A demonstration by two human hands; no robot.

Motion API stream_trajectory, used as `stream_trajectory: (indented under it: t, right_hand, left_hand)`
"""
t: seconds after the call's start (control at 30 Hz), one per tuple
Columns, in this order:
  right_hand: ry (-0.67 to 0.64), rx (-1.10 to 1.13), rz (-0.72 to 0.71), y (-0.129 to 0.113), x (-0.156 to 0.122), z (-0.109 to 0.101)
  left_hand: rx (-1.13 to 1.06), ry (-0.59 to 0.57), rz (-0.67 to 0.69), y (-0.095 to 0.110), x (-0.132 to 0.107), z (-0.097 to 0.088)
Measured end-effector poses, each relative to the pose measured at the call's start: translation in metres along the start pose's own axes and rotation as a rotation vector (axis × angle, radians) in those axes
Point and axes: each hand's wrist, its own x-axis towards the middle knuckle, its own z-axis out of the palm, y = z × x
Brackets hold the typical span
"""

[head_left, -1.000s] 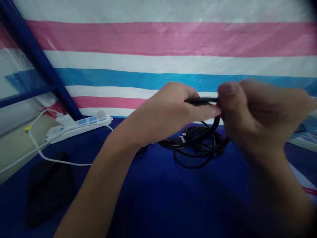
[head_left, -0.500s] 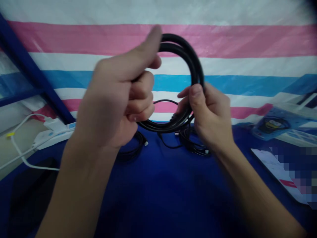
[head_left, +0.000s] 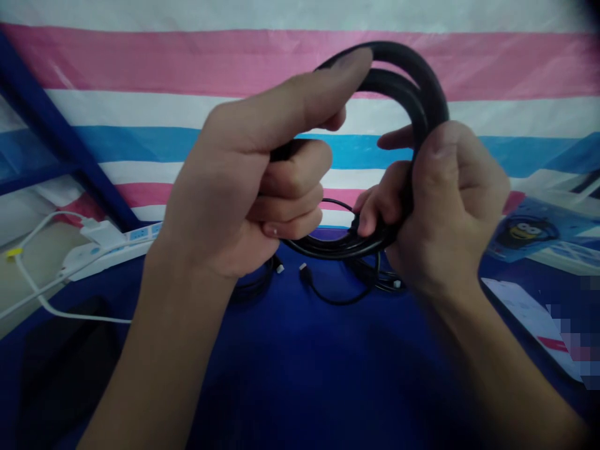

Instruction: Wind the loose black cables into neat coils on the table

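Note:
A thick black cable, wound into loops, is held up between both hands above the blue table. My left hand is closed around the left side of the coil, its thumb lying along the top of the loops. On the opposite side, my right hand grips the coil, thumb in front and fingers curled through behind. A thinner cable end with a plug hangs or lies just below the coil; which of the two I cannot tell. Part of the coil is hidden behind my left fingers.
Two more coiled black cables, a left one and a right one, lie on the blue table. A white power strip with white cords stands left, near a dark flat object. A phone and a blue pouch are on the right.
Both hands have moved right and slightly up with the coil, which looks larger and nearer. The right fingers now reach further around it. The thin plug end has shifted and shows more plainly.

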Motion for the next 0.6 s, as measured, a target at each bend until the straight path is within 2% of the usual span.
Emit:
stream_trajectory:
  t: [0.07,0.1,0.17,0.27,0.33,0.43,0.5,0.6]
  right_hand:
    - [0.127,-0.09,-0.039,0.005,-0.001,0.006]
    - [0.186,-0.075,-0.014,0.009,-0.001,0.009]
    - [0.229,0.136,0.175,0.015,0.0,0.013]
    - [0.075,0.578,0.59,0.018,0.004,0.015]
    - [-0.006,0.717,0.73,0.014,0.007,0.012]
    - [0.031,0.721,0.717,0.004,0.012,0.004]
    - [0.043,0.643,0.64,0.0,0.013,-0.001]
    - [-0.037,0.427,0.468,-0.001,0.011,-0.007]
  left_hand:
    - [-0.031,0.047,0.079,-0.002,0.0,0.002]
    - [-0.05,0.1,0.138,-0.005,0.0,0.004]
    - [-0.104,0.204,0.256,-0.013,0.0,0.012]
    - [-0.193,0.258,0.319,-0.029,0.003,0.026]
    - [-0.232,0.258,0.305,-0.038,0.005,0.034]
    - [-0.227,0.18,0.279,-0.041,0.008,0.033]
    - [-0.15,0.057,0.204,-0.037,0.009,0.024]
    - [0.05,-0.092,0.051,-0.025,0.007,0.006]
